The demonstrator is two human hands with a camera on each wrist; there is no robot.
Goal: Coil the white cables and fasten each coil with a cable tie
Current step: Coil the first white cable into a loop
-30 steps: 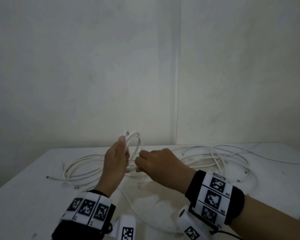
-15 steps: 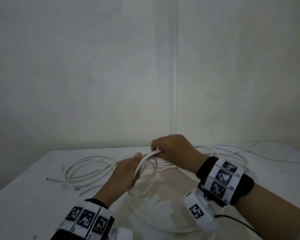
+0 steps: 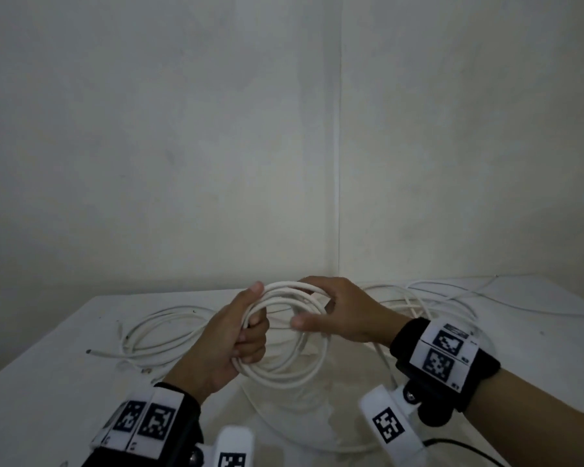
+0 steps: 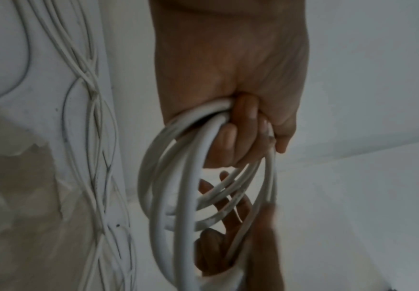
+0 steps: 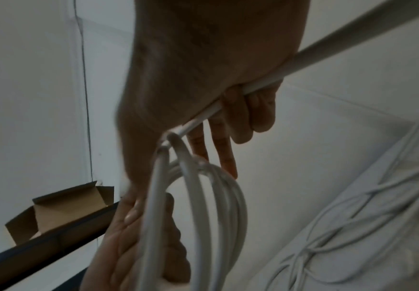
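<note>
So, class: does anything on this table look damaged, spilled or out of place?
Yes: a discoloured, peeling-looking patch marks the table under the coil the left hand grips. Loose cables sprawl uncoiled either side.

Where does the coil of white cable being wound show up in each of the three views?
Head: the coil sits low at centre, between the left hand and the right hand.
Left wrist: lower centre, its loops hanging from the curled fingers.
Right wrist: lower centre, below the palm.
Shared landmark: the loose cables on the table.
</note>
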